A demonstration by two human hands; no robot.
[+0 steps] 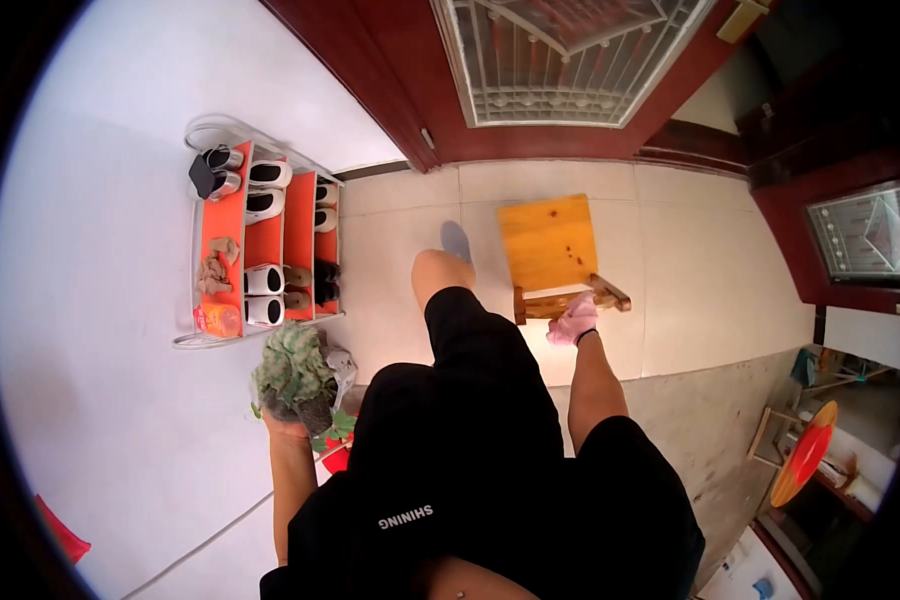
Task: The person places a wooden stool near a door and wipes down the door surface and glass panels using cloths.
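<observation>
My left hand (284, 424) is at the base of a leafy green plant (292, 365), supporting its dark root ball or pot (316, 412); most of its fingers are hidden beneath it. My right hand (584, 330) has a black band at the wrist and is wrapped round a pink cloth (571, 318), which covers most of the fingers. The cloth touches or lies just beside the backrest (545, 307) of a small wooden chair with a yellow seat (550, 240).
A shoe rack (263, 240) with orange shelves stands by the white wall, holding several shoes. Red doors (400, 90) are ahead. My slippered foot (456, 243) is on the tiled floor (390, 205). A round orange-red stool top (806, 453) is at the right.
</observation>
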